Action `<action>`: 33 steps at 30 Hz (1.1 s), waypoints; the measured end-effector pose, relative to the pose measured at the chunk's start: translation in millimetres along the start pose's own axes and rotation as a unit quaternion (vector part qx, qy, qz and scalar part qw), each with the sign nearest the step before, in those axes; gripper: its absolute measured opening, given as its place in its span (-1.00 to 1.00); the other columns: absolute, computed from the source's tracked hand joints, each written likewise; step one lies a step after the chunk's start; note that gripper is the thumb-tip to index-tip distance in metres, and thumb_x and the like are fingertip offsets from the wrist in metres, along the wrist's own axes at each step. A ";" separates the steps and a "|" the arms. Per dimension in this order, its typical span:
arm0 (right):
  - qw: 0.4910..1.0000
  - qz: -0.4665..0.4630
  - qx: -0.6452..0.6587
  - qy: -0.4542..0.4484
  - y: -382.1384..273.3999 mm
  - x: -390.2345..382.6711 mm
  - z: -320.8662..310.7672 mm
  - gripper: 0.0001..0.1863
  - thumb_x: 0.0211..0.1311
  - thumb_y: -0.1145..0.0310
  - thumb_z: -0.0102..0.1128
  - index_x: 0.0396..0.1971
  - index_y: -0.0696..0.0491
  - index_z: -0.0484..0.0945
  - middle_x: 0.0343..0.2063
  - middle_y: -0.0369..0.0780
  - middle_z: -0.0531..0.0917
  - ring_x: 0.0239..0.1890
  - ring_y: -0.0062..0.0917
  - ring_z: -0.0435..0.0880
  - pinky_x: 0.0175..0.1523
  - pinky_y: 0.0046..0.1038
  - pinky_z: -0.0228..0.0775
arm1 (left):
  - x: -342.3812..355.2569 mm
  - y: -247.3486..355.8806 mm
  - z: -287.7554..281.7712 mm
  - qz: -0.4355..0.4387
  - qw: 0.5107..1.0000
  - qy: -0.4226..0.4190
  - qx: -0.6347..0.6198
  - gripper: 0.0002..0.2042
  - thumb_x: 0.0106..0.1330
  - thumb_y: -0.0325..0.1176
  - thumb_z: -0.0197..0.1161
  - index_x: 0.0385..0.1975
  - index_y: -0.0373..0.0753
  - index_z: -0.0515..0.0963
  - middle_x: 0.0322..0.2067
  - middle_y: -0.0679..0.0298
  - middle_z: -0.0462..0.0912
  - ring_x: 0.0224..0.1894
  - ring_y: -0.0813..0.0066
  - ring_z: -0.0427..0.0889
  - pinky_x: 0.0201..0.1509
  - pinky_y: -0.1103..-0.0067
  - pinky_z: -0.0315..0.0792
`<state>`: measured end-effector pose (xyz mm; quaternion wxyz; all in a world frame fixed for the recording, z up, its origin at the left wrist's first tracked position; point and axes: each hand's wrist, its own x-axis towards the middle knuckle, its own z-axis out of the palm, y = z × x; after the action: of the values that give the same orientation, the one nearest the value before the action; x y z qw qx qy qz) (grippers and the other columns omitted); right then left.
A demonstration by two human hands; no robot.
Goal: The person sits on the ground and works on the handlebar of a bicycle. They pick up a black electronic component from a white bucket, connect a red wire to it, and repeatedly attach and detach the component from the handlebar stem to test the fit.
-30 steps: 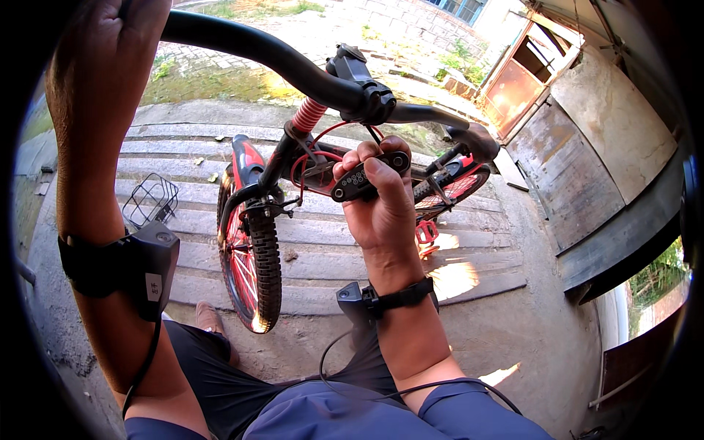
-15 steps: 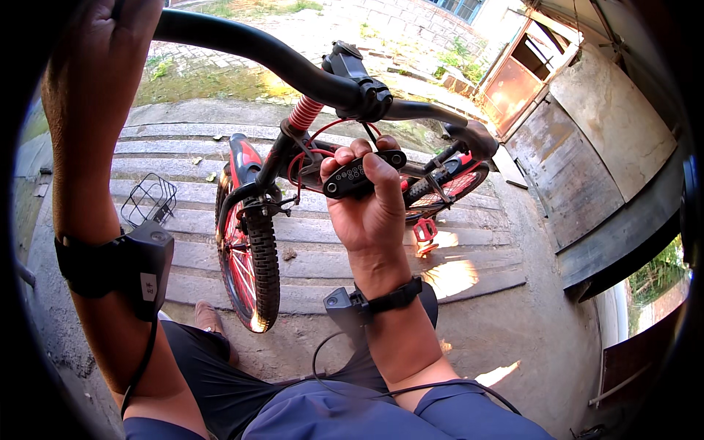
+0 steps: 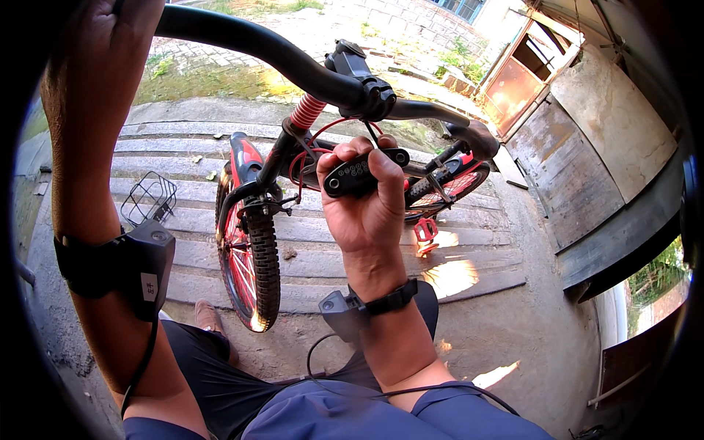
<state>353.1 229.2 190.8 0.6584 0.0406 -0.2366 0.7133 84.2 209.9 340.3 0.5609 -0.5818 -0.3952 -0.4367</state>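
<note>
One folding multi-tool (image 3: 350, 177), black and long with rounded ends, lies at twelve o'clock, just above the middle of my view, and my right hand (image 3: 370, 213) is clamped around it, fingers curled over its far side and thumb pressed across the near face. My left hand (image 3: 110, 33) is up between ten and eleven o'clock, at the end of the black handlebar (image 3: 293, 66); its fingers run out of sight past the upper edge, so I cannot tell how firmly they close there. Beyond the tool, also toward twelve, the stem (image 3: 352, 64) grips the bar. A thin dark strand (image 3: 375, 134) runs between the stem and my fingers, and I cannot tell whether it is a cable or a key folded out of the tool. The red and black bicycle (image 3: 281, 152) stands upright, with its front wheel (image 3: 267, 257) between eight and nine o'clock and a red pedal (image 3: 425, 231) near three. As for progress, I judge that the tool is in hand and ready, the bar sits in its clamp and the front wheel is fitted. I see no part taken off in my hands, and whether any bolt has been turned does not show, so how much remains I can't say. At nine o'clock a wire basket (image 3: 150, 199) rests on the ground, apart from the bike.
</note>
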 end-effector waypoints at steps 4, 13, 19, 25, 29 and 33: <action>0.997 -0.010 0.039 0.059 6.9 -3.2 18.7 -0.75 0.15 0.43 0.40 -0.19 -0.05 0.57 -0.29 -0.28 0.61 -0.16 -0.48 0.60 0.11 -0.31 0.44 | -0.9 5.3 0.8 0.002 1.000 0.008 -0.008 -0.72 0.48 -0.22 0.16 -0.54 -0.10 0.48 -0.70 0.34 0.44 -0.66 0.59 0.43 -0.50 0.66 0.34; 0.973 0.024 -0.203 0.110 16.4 -15.4 16.7 -0.54 0.31 -0.11 0.24 -0.02 -0.08 0.48 -0.20 -0.27 0.64 -0.13 -0.42 0.67 -0.05 -0.26 0.60 | 0.3 4.0 -4.2 0.000 1.000 0.014 -0.003 -0.74 0.44 -0.25 0.15 -0.55 -0.12 0.45 -0.69 0.32 0.42 -0.65 0.55 0.42 -0.49 0.62 0.33; 0.922 -0.031 -0.374 0.093 -7.2 -12.8 11.2 -0.59 0.33 0.06 0.28 0.01 -0.01 0.45 -0.20 -0.22 0.65 -0.16 -0.43 0.73 -0.32 -0.34 0.72 | 1.2 8.4 -1.5 -0.007 1.000 0.021 -0.011 -0.75 0.40 -0.29 0.14 -0.56 -0.15 0.42 -0.68 0.29 0.40 -0.63 0.50 0.41 -0.48 0.58 0.32; 0.761 -0.189 -0.620 -0.036 -25.1 -3.7 -5.6 -0.47 0.12 0.45 0.49 0.05 0.11 0.41 -0.24 -0.25 0.56 -0.31 -0.60 0.57 -0.17 -0.57 0.49 | 3.0 9.9 -8.4 -0.017 1.000 0.026 -0.004 -0.77 0.35 -0.32 0.13 -0.57 -0.17 0.40 -0.67 0.27 0.38 -0.61 0.46 0.40 -0.46 0.55 0.31; 0.535 -0.303 -0.786 -0.072 -42.5 -2.1 -2.5 -0.38 -0.06 0.53 0.52 0.08 0.08 0.48 -0.20 -0.16 0.58 -0.21 -0.38 0.61 -0.06 -0.40 0.49 | 2.3 13.8 -5.4 -0.023 0.999 0.032 -0.009 -0.78 0.32 -0.34 0.12 -0.58 -0.19 0.38 -0.66 0.25 0.37 -0.60 0.43 0.40 -0.44 0.52 0.31; 0.398 -0.378 -0.828 -0.116 -56.1 1.9 -2.1 -0.36 -0.10 0.58 0.50 0.09 0.07 0.49 -0.10 -0.12 0.59 -0.03 -0.27 0.59 0.07 -0.30 0.46 | 5.3 19.2 -4.0 -0.031 0.998 0.045 -0.013 -0.79 0.29 -0.36 0.12 -0.59 -0.21 0.37 -0.65 0.24 0.36 -0.58 0.40 0.39 -0.43 0.50 0.31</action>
<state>407.1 232.9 205.6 0.5381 -0.3564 -0.7457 -0.1655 103.9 204.7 339.4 0.5564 -0.5565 -0.3818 -0.4847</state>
